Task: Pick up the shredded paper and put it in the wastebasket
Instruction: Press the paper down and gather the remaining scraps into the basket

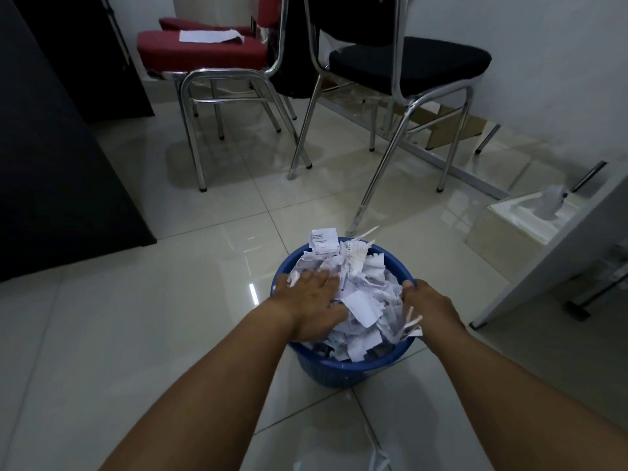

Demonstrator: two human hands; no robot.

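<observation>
A blue plastic wastebasket stands on the tiled floor, heaped above its rim with white shredded paper. My left hand lies flat on the left side of the heap, fingers spread, pressing the paper down. At the basket's right rim, my right hand has its fingers curled into the paper, and several strips stick out beside its thumb. A few loose strips lie on the floor between my forearms, near the bottom edge.
A red-cushioned chair with a sheet of paper on it and a black-cushioned chair, both chrome-legged, stand behind the basket. A dark cabinet fills the left. A white table's edge and cardboard are at the right.
</observation>
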